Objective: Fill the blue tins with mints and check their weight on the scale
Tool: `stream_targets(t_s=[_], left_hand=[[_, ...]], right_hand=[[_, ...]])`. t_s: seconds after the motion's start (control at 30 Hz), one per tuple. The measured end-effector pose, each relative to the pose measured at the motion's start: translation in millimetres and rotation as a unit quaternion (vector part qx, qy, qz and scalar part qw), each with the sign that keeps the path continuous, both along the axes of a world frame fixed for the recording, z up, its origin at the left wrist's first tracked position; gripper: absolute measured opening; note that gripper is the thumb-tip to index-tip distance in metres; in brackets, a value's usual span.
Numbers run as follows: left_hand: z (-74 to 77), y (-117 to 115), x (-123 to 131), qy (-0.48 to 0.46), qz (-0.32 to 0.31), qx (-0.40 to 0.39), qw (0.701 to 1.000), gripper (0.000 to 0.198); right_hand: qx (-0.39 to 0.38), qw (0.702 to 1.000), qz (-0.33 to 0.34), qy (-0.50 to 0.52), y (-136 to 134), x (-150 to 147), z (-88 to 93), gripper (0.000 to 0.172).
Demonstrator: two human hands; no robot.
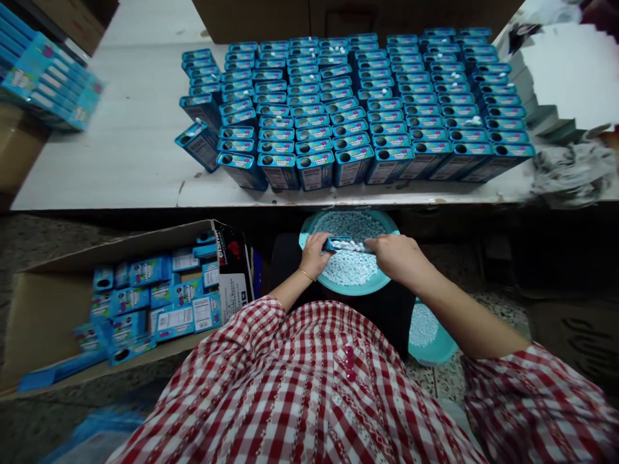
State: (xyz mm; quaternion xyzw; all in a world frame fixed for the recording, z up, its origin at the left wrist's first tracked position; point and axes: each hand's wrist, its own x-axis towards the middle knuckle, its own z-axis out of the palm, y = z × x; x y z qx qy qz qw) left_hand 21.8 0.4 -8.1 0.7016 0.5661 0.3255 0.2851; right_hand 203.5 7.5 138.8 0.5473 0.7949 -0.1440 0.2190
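A: Where is the small blue box?

B: Above the left part of a turquoise basin filled with small white pieces, in the grip of a person's left hand, a thin bracelet at the wrist.

A: How is that hand set?

B: Thumb and fingers pinch the box between them, covering part of it.

A: And the right hand?

B: Over the basin's right side, curled into a near-fist around the end of what looks like a narrow scoop, loaded with white pieces and pointing at the box. Whether scoop and box touch cannot be told.

A: What surrounds the basin?

B: To its left, a cardboard carton holds loose blue boxes. Lower, to its right, a second turquoise bowl carries more white pieces. Beyond the basin, tight rows of upright blue boxes stand on a white tabletop, a few white pieces scattered on their tops.
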Motion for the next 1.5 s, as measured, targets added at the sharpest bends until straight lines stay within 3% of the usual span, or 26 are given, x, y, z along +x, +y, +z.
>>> stream_targets(t_s=[0.1, 0.23, 0.3, 0.4, 0.5, 0.57, 0.7, 0.87, 1.03, 1.17, 1.27, 1.37, 1.5], left_hand=[[-1.1, -0.5, -0.8, -0.004, 0.003, -0.003, 1.0, 0.033], [-0.8, -1.6, -8.1, -0.02, 0.012, 0.0, 1.0, 0.03], [-0.1, -3.2, -14.8, -0.029, 0.022, 0.014, 0.999, 0.028], [2.8, -7.4, -26.4, -0.033, 0.041, 0.031, 0.998, 0.026], [10.6, -14.0, -38.0, -0.033, 0.059, 0.043, 0.997, 0.027], [18.7, -18.5, -46.2, -0.028, 0.045, 0.06, 0.997, 0.029], [37.2, -22.8, -67.8, 0.007, 0.053, 0.087, 0.995, 0.032], [57.9, -22.5, -99.2, 0.051, 0.084, 0.088, 0.991, 0.035], [76.8, -18.8, -129.0, 0.03, 0.143, 0.121, 0.982, 0.035], [87.6, 2.0, -175.5, -0.029, 0.262, 0.126, 0.956, 0.039], [87.1, 35.6, -220.5, -0.078, 0.343, 0.146, 0.925, 0.04], [76.4, 82.6, -253.4, -0.12, 0.356, 0.135, 0.917, 0.041], [57.2, 135.8, -280.0, -0.145, 0.311, 0.099, 0.934, 0.052]], right_hand=[[0.007, 1.0, 0.01, -0.007, -3.2, -3.4, 9.2, 0.036], [0.032, 0.999, -0.022, 0.0, -7.2, 22.4, 6.2, 0.037], [0.039, 0.997, -0.065, 0.005, -7.3, 41.5, -11.7, 0.037], [-0.007, 0.992, -0.123, -0.007, -5.1, 58.5, -59.1, 0.038], [-0.064, 0.989, -0.136, -0.015, -3.3, 52.7, -108.2, 0.041], [-0.068, 0.989, -0.133, -0.008, -3.8, 43.1, -129.7, 0.042], [-0.069, 0.987, -0.141, 0.017, -7.2, 36.9, -147.0, 0.043], [-0.082, 0.986, -0.14, 0.042, -9.8, 54.5, -159.5, 0.042], [-0.085, 0.987, -0.129, 0.04, -6.5, 63.1, -175.9, 0.042], [-0.075, 0.989, -0.12, 0.046, -3.1, 66.7, -184.9, 0.042], [-0.06, 0.989, -0.12, 0.061, -3.5, 69.7, -190.9, 0.043], [-0.058, 0.988, -0.124, 0.076, -5.4, 71.3, -196.7, 0.043], [-0.066, 0.988, -0.125, 0.055, -5.6, 72.6, -198.2, 0.041]])
